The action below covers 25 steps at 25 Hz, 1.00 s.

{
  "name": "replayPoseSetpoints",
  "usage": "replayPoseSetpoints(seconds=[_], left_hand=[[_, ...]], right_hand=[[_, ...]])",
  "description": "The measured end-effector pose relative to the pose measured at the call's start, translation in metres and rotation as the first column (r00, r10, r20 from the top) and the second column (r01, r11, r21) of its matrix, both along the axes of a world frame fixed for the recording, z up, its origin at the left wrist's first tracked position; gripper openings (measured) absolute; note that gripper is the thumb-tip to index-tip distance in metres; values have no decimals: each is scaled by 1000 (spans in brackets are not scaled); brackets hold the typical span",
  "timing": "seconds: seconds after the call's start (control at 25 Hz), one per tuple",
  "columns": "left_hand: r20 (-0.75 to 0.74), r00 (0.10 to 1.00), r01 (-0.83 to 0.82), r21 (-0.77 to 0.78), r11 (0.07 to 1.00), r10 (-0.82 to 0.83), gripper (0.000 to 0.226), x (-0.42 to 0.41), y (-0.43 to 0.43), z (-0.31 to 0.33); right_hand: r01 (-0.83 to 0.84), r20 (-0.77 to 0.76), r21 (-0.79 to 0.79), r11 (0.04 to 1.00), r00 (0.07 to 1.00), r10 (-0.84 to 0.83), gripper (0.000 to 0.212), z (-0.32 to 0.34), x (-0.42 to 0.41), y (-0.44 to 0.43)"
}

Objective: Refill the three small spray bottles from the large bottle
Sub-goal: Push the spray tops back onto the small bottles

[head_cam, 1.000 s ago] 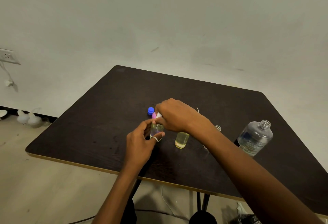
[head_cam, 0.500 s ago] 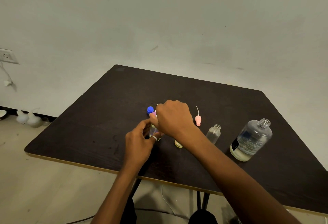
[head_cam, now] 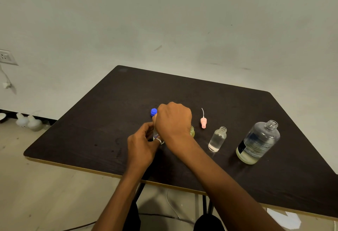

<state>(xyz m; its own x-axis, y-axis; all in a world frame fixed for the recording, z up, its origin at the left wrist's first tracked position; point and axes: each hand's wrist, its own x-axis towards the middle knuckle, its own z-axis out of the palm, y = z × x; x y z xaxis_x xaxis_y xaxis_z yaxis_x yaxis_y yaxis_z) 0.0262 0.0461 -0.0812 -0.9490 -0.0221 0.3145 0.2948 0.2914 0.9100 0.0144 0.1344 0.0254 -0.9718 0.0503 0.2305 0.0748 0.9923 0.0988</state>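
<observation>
Large bottle (head_cam: pixel 257 143) nearly empty, pale liquid; left hand (head_cam: pixel 140 145) and right hand (head_cam: pixel 172 121) grip one small bottle (head_cam: pixel 155 136).

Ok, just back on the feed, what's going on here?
A person is working on one small spray bottle: the left hand grips its body while the right hand closes over its top, hiding what happens there. A second small bottle with yellowish liquid stands by the right wrist. A third small bottle stands open, nearly empty, a pink spray head lying beyond it. The large bottle stands uncapped at right, little liquid left. A blue cap sits behind the hands.
</observation>
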Motion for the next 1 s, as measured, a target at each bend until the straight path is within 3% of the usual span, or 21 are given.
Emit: replayPoseSetpoints(seconds=[0.52, 0.72, 0.88, 1.0], left_hand=[[-56, 992, -114, -71, 991, 110, 20, 5, 3, 5], [23, 1000, -20, -13, 1000, 20, 36, 5, 0, 4], [11, 1000, 13, 16, 1000, -13, 42, 6, 1, 6], [15, 1000, 24, 9, 1000, -24, 48, 4, 1, 4]], right_hand=[[103, -16, 24, 994, 995, -103, 37, -2, 2, -9], [-45, -33, 2, 999, 998, 45, 41, 2, 6, 7], [-257, 197, -149, 955, 939, 283, 22, 14, 2, 31], [-283, 222, -158, 946, 924, 313, 25, 14, -1, 37]])
